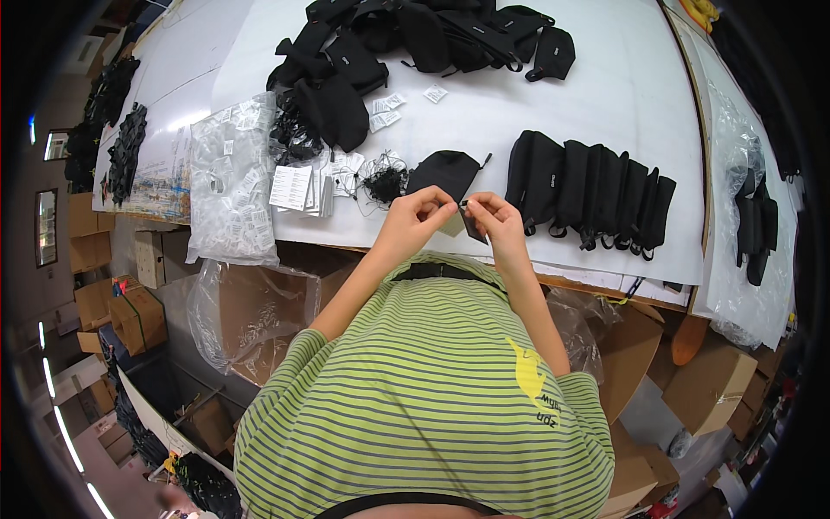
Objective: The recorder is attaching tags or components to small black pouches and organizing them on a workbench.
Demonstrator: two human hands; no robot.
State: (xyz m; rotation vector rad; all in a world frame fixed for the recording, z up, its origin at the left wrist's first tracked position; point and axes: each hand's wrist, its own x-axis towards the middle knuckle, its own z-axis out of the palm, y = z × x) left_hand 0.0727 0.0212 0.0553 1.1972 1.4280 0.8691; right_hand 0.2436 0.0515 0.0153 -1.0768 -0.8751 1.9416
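Close together at the table's near edge, both my hands are closed in fingertip pinches. My right hand [503, 227] grips a small dark tag [473, 227] that hangs below its fingertips. My left hand [418, 221] pinches right beside it; what lies between those fingers is too small to make out. Just beyond my hands a black pouch [443, 170] lies flat on the white tabletop. To its left is a tangle of black strings [384, 180], then a stack of white printed cards [292, 188]. On the right stands a row of black pouches [595, 192].
A heap of black pouches [346, 60] covers the far part of the table, with small white packets [386, 120] near it. A clear plastic bag of white packets [230, 186] hangs over the left edge. Cardboard boxes [619, 355] stand below.
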